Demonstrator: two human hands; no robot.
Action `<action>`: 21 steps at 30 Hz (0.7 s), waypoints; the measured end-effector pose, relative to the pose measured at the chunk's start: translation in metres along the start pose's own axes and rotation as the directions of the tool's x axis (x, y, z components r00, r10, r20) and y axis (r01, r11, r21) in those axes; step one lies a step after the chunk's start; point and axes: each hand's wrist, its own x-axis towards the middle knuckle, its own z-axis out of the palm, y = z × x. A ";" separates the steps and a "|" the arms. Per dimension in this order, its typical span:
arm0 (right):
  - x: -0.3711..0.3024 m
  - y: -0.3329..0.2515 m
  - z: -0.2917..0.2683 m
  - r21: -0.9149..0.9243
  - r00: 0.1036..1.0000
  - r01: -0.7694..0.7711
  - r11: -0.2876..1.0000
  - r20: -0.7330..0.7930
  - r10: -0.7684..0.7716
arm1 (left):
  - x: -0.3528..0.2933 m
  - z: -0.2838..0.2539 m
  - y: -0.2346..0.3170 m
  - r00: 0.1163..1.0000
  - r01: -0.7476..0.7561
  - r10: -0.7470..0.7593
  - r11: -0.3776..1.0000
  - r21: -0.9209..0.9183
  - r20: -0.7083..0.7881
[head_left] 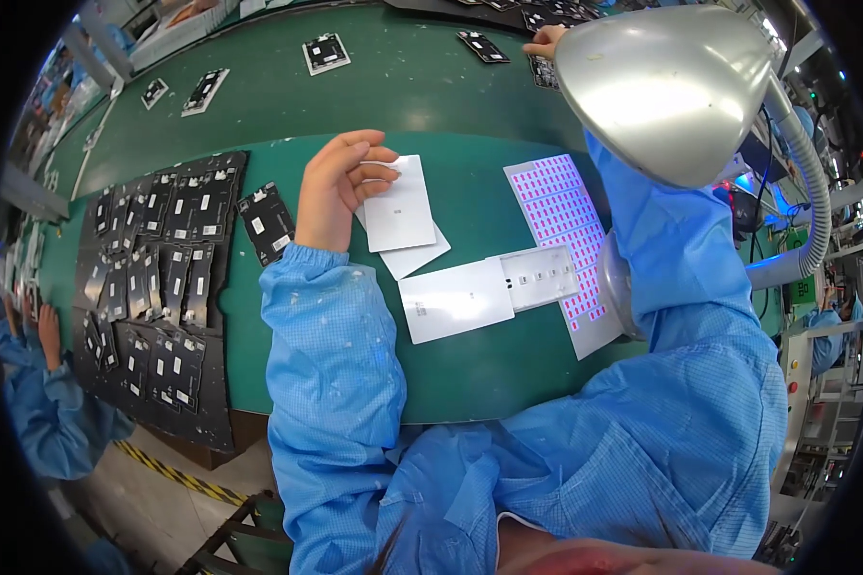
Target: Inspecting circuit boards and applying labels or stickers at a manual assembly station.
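My left hand [340, 187] is raised over a white rectangular plate [401, 216], its fingers loosely curved and apart, with nothing in them. A second white plate [417, 257] shows underneath. My right hand [547, 41] reaches to the far green surface, its fingers closed at the edge of a black circuit board [544, 73]; the lamp hides part of both. Nearer me, a white panel [455, 301] lies joined to or overlapping a pale tray-like piece [542, 275]. That piece overlaps a label sheet [558, 206] with rows of small pink marks.
A silver lamp [662, 91] on a bendable neck [815, 182] overhangs the right side. At left, a black mat [216, 379] bears several black boards, with a single board [266, 222] beside it. More boards [326, 54] lie along the far surface. Another person's hand [48, 335] shows far left.
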 end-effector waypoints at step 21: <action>0.227 0.101 0.064 -0.319 0.966 -0.028 0.947 -0.252 -0.056 | 0.007 0.001 -0.001 0.992 -0.077 0.075 0.997 -0.021 -0.103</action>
